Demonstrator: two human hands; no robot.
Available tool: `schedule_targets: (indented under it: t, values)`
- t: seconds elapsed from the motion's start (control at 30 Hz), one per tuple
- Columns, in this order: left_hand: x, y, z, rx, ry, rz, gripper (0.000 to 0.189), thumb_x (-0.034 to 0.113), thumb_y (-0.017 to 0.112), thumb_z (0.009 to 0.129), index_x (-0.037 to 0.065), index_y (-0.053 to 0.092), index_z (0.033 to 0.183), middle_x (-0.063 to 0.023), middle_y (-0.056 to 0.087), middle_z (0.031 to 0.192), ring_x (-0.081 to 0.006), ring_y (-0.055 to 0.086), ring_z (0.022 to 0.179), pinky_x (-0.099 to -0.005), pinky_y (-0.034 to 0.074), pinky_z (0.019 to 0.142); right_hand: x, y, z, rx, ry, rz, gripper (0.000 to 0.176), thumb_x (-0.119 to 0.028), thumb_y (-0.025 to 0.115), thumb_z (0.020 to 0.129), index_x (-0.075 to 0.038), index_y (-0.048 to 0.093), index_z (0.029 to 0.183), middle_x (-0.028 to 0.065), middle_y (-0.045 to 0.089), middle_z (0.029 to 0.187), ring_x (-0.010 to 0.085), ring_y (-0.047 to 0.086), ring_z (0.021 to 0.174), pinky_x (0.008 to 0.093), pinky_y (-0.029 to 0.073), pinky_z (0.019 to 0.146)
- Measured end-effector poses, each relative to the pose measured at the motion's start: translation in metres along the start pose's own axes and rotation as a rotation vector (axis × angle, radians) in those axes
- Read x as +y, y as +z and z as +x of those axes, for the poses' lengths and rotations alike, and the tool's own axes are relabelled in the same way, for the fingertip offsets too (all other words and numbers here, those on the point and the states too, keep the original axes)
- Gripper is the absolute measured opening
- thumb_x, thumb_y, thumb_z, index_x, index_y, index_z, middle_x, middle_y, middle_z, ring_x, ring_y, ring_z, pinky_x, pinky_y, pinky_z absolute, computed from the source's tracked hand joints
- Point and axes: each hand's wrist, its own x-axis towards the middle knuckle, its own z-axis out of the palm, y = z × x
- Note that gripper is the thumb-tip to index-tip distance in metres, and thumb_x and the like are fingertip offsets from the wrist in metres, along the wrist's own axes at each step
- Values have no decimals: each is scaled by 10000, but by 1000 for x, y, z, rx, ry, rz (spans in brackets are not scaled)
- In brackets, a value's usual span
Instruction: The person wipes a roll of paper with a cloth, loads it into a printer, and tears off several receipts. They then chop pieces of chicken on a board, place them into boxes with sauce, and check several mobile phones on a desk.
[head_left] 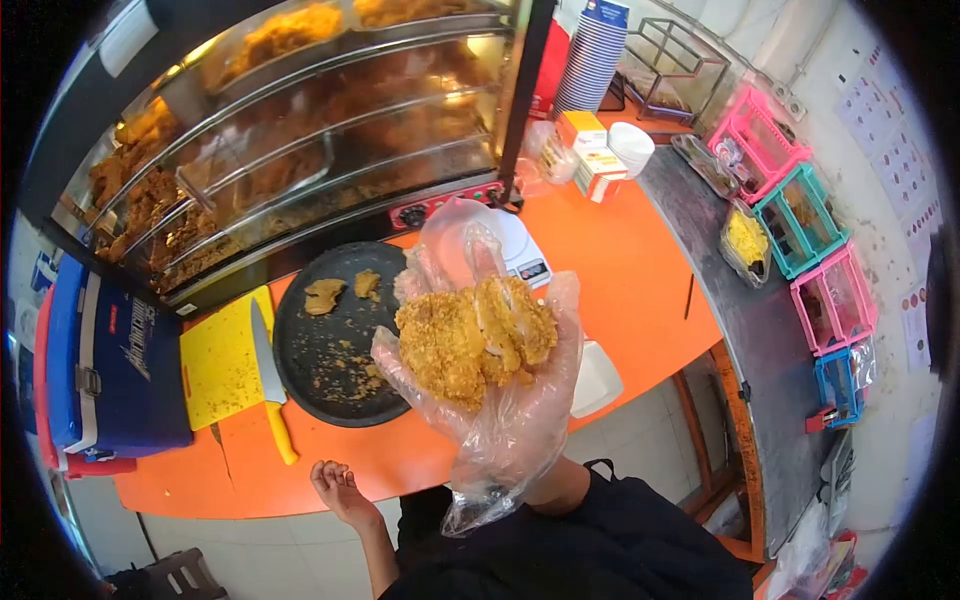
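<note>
My right hand (520, 425), in a clear plastic glove, is raised palm up over the orange table. Resting in its palm and fingers is a golden breaded fried chicken cutlet (440, 345), cut into slices on its right side. My bare left hand (340, 488) hangs low by the table's front edge, fingers loosely curled and holding nothing. Behind the right hand lies a round black tray (310, 390) with crumbs and two small fried pieces (324, 295). A white digital scale (528, 262) and a white container (598, 378) are partly hidden by the right hand.
Left of the tray, a yellow-handled knife (268, 375) lies on a yellow cutting board (215, 370), beside a blue cooler box (120, 370). A glass warming cabinet (330, 150) full of fried food stands behind. Stacked cups (592, 60), boxes (598, 165) and colourful baskets (800, 220) line the right.
</note>
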Motion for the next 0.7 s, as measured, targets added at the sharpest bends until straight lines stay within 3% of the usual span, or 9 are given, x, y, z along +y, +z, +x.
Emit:
schedule_targets:
  t: [0.2,0.27,0.33,0.4,0.43,0.5,0.6,0.67,0.7]
  values:
    - [-14,34,-34,-116,-200,315,289,176,485,851,75,460,1121,-24,495,853,-98,477,755,-218,388,678,-95,-16,-41,252,-189,37,433,-446,493,865,-96,530,1117,168,517,1180,298,454,1151,481,451,865]
    - [-23,43,-39,-226,-270,435,295,184,489,858,74,464,1131,-26,510,826,-101,490,720,-210,395,644,-143,-49,-51,194,-366,-236,394,-416,514,864,-71,536,1052,141,564,1062,265,516,1056,432,486,799]
    - [-40,47,-37,-606,-358,713,355,228,489,875,58,429,1181,-34,527,788,-109,519,663,-210,414,583,-183,-105,-59,442,-527,-787,303,-365,550,855,-76,557,946,113,583,968,226,555,956,368,498,734]
    - [-42,83,-49,-764,-383,871,411,265,478,888,47,373,1220,-93,577,768,-183,592,669,-281,460,578,-218,-158,-66,813,-170,-1474,330,-286,627,764,-78,533,1003,117,570,954,259,567,855,376,479,719]
    - [-49,97,-50,-852,-353,1017,438,257,478,886,44,343,1243,-142,594,778,-239,610,688,-329,472,595,-223,-183,-67,797,-154,-1477,330,-286,627,764,-78,533,1003,117,570,954,259,567,855,376,479,719]
    - [-76,108,-53,-981,-289,1187,481,259,471,889,37,300,1279,-212,591,882,-289,617,748,-386,485,660,-220,-219,-66,314,-457,-2716,251,-225,633,741,-60,547,909,154,557,911,309,546,871,408,453,713]
    - [-103,116,-63,-1048,-271,1147,536,162,479,855,21,250,1318,-263,607,846,-394,609,765,-455,480,723,-205,-209,-66,325,-476,-2731,279,-201,632,712,-38,548,922,190,522,944,367,488,930,449,406,804]
    - [-205,69,-66,-1174,15,1047,546,154,469,858,10,231,1328,-248,603,906,-400,593,846,-456,465,783,-206,-198,-66,246,-508,-2776,334,-249,630,716,-43,559,968,187,521,979,361,478,966,445,391,833]
    - [-162,98,-65,-1091,174,947,541,149,468,860,5,236,1327,-239,599,920,-394,584,875,-453,458,788,-202,-192,-64,225,-508,-2756,395,-294,637,709,-49,564,1010,180,525,999,347,481,983,435,391,844]
